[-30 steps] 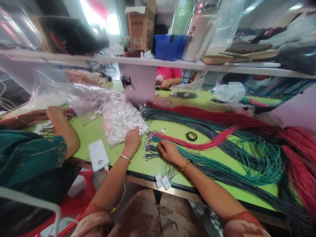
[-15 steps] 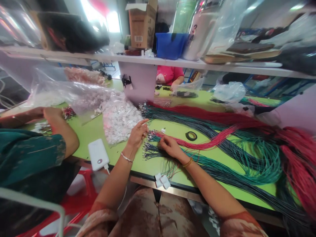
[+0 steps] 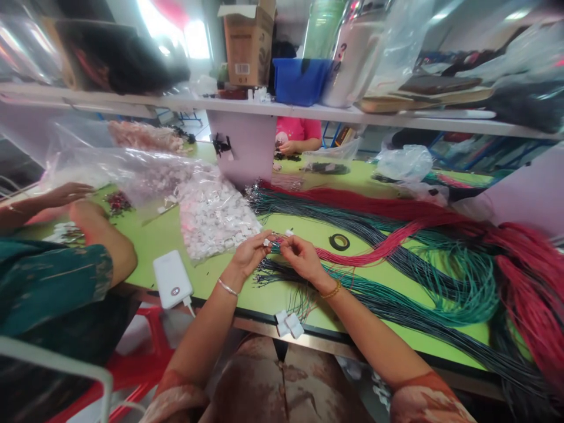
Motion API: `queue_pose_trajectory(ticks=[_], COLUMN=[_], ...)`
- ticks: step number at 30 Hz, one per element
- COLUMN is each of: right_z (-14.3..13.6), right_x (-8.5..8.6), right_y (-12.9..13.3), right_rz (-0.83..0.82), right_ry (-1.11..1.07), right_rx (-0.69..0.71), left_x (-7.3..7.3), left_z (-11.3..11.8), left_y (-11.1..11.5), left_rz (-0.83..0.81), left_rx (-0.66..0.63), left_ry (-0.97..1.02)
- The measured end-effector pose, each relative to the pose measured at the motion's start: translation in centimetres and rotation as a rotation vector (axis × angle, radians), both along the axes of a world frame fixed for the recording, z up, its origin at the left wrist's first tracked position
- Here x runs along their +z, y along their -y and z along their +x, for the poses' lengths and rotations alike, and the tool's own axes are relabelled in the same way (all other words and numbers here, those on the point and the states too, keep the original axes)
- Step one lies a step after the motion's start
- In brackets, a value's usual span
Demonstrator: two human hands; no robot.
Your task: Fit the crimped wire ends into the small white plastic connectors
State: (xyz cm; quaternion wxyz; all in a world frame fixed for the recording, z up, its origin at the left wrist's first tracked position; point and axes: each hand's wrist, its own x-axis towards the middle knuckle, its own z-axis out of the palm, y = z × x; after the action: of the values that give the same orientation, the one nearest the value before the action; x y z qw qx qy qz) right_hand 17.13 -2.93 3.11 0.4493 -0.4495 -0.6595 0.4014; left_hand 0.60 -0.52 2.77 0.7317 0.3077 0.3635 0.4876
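My left hand [image 3: 247,256] pinches a small white connector housing [image 3: 267,242] between thumb and fingertips. Just to its right, my right hand [image 3: 303,258] is closed in a pinch on a thin wire, whose tip is too small to make out. Under and beside my fingers lie bundles of cut wires with metal terminals: a red bundle [image 3: 352,257], a green bundle [image 3: 365,284] and a black bundle [image 3: 396,311]. A bag of white connector housings [image 3: 215,220] rests beyond my left hand.
A roll of black tape [image 3: 339,242] lies behind the red wires. White connectors with wires [image 3: 289,324] sit at the front edge. A power bank [image 3: 173,279] is to the left, near a co-worker's arm [image 3: 103,235]. A shelf [image 3: 247,107] spans the back.
My left hand has come down from the bag's edge and now holds a white connector housing. My right hand has shifted slightly, its fingertips now close to the connector.
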Motion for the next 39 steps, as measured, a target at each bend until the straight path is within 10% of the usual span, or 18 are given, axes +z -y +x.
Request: queue_pose_trajectory(ticks=[21,31,39], right_z=[0.3,-0.3,3.9], right_x=[-0.7,-1.2,-0.7], right_y=[0.2,-0.1,-2.3], right_rz=[0.328,0.265,0.092], right_ry=[0.428,0.412,0.68], right_rx=[-0.043,-0.099,-0.038], left_x=[-1.4,-1.5,-0.8], left_z=[1.7,2.3,-0.1], left_y=[0.6,0.9,0.0], left_rz=[0.092,0.155,0.047], left_rx=[0.022,0.139,-0.057], left_ry=[-0.209,-0.342,-0.322])
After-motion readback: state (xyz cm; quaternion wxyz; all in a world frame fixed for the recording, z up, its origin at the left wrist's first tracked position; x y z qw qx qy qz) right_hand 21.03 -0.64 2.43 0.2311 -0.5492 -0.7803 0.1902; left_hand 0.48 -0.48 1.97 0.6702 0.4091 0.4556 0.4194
